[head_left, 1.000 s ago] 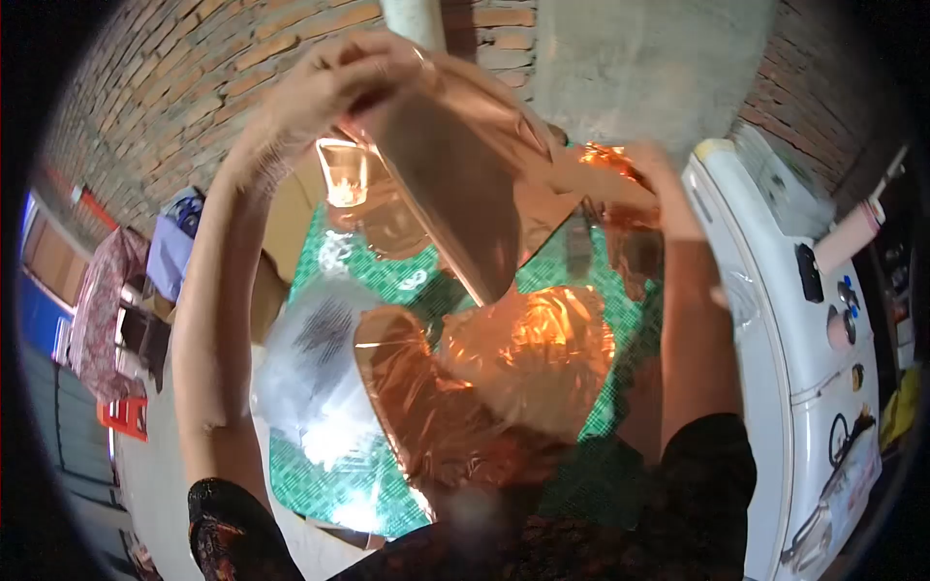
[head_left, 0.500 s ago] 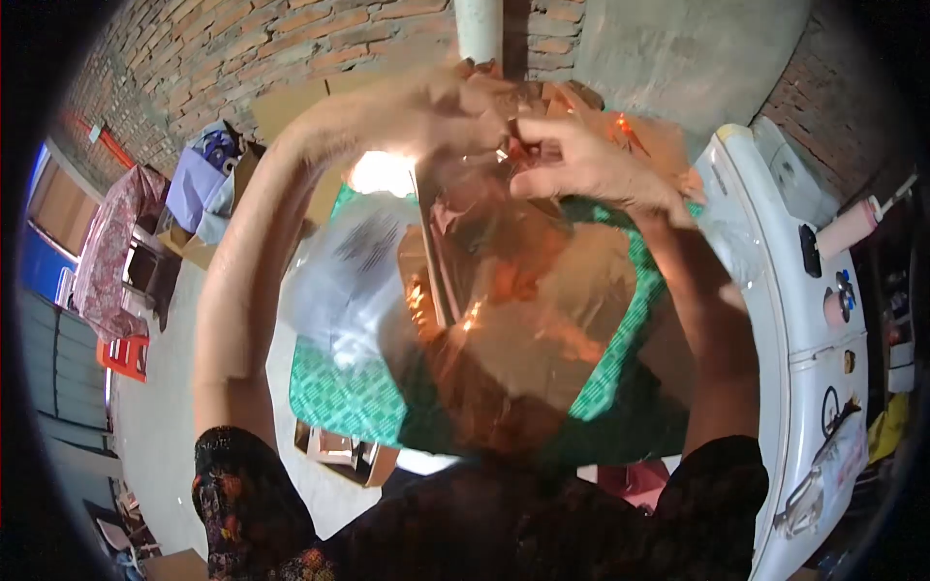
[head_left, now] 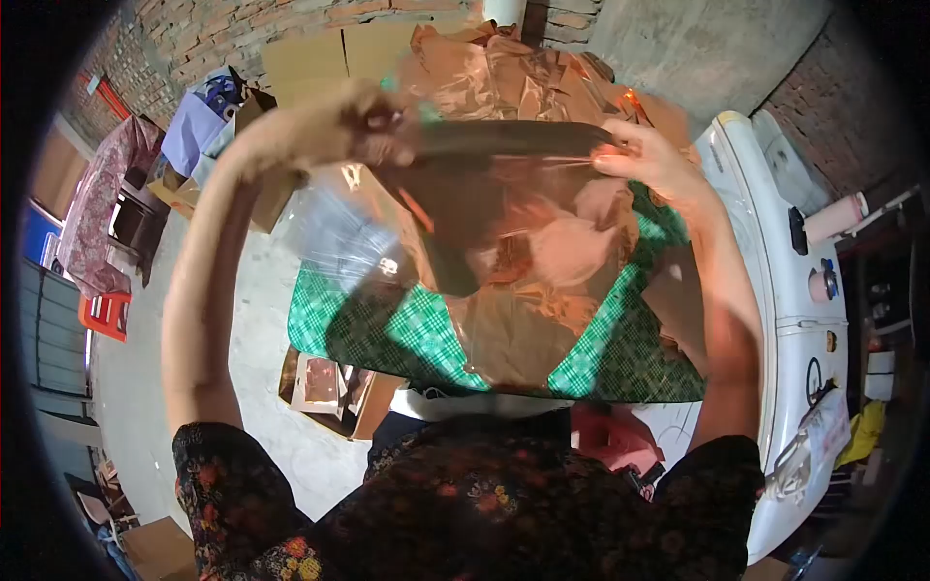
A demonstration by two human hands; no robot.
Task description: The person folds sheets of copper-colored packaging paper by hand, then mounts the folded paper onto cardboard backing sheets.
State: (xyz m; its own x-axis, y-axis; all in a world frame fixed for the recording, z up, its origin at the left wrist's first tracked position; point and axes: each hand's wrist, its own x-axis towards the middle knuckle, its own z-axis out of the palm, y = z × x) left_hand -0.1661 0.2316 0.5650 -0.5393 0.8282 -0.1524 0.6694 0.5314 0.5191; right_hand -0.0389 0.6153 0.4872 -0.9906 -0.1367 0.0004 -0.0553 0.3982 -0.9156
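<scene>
Between my hands a sheet of shiny, translucent copper-coloured film [head_left: 484, 179] is stretched out above the table. My left hand [head_left: 373, 131], blurred by motion, grips its left end. My right hand [head_left: 651, 160] pinches the upper right corner between thumb and fingers. More crumpled copper film [head_left: 504, 82] is heaped behind, on the far side of the table. Clear plastic [head_left: 344, 228] lies to the left on the green checked tablecloth [head_left: 421, 334]. Further copper film [head_left: 513, 334] rests on the cloth near the front edge.
A white appliance [head_left: 775, 281] stands at the right. On the floor are an open cardboard box [head_left: 373, 407] near the table's front and an orange plastic stool [head_left: 105, 315] at the left. Boxes with purple cloth [head_left: 189, 136] stand at the back left, before a brick wall.
My hands have moved apart, left hand to the left and right hand to the right, spreading the film between them. The view has shifted, showing more of the heap behind.
</scene>
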